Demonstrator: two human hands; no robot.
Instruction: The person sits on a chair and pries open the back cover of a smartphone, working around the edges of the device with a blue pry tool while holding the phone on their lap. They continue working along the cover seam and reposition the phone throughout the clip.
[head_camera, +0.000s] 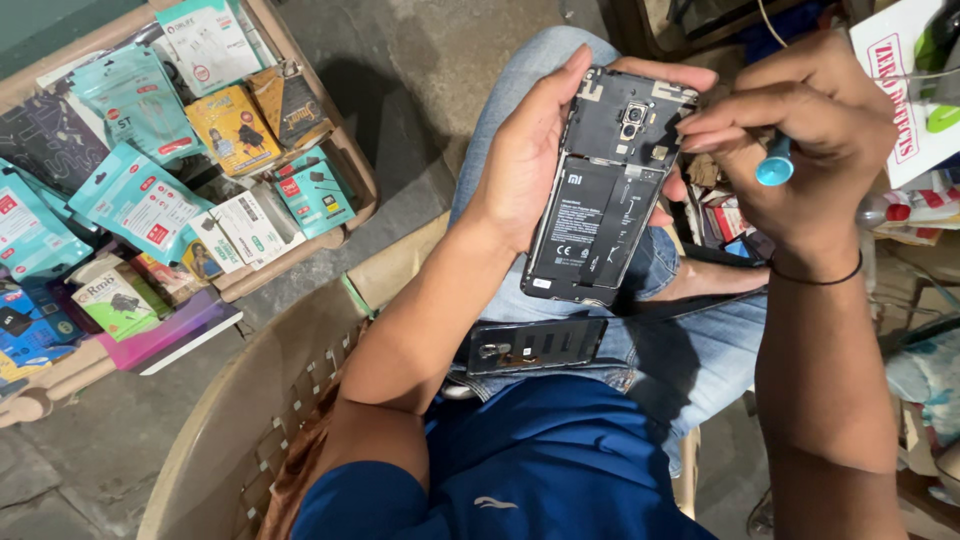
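Steadiness mattered most, I judged: my left hand (530, 150) cradled the opened smartphone (605, 190) above my lap, fingers wrapped round its edges, battery side up. My right hand (800, 140), wrist bent inward, pinched a blue-handled screwdriver (775, 165) near the camera end. The removed back cover (535, 345) lay on my thigh.
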